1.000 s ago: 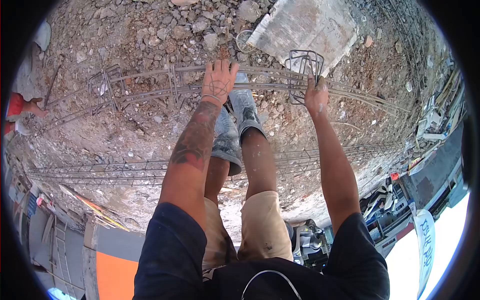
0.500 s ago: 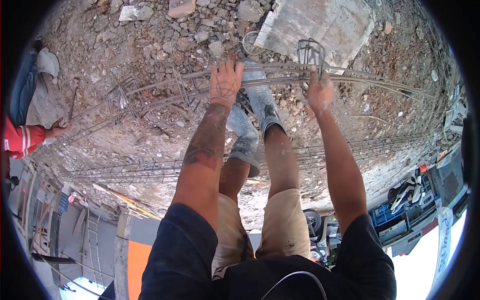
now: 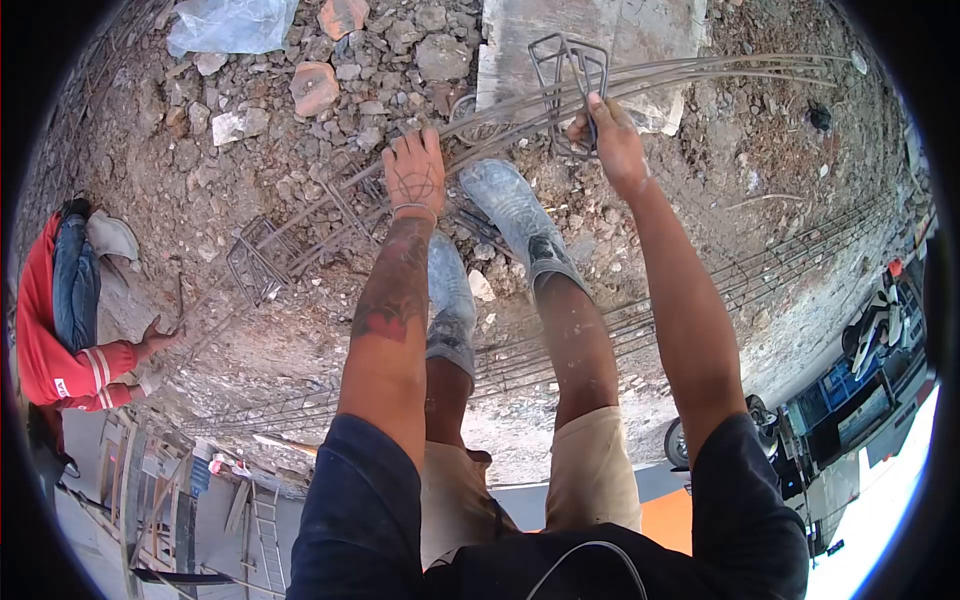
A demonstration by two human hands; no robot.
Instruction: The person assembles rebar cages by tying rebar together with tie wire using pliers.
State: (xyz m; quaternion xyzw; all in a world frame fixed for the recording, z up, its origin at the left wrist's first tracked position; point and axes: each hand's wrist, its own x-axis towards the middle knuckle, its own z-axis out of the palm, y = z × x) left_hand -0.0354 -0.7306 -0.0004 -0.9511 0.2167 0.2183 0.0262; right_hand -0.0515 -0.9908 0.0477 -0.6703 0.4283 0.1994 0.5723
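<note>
Long, thin steel bars [image 3: 700,68] run across in front of me, sloping down to the left. My left hand [image 3: 415,172] lies over them, back upward, its fingers curled onto the bars. In my right hand [image 3: 618,140] is a bundle of bent-wire rectangular stirrups [image 3: 570,55], gripped between thumb and fingers, with the bars passing through them. Farther left another set of stirrups [image 3: 260,262] sits around the bars, and a single slanted stirrup [image 3: 350,212] is nearer my left hand.
A person in a red jacket [image 3: 55,330] crouches at the left, a hand [image 3: 155,338] near the bar ends. A long rebar cage [image 3: 740,285] lies behind my legs. Rubble [image 3: 350,100], a concrete slab [image 3: 640,30] and a plastic sheet [image 3: 230,25] lie ahead.
The bars now slope more steeply, lower at the left. In view, the right hand and its stirrups have shifted left and slightly up. More of the person in red shows.
</note>
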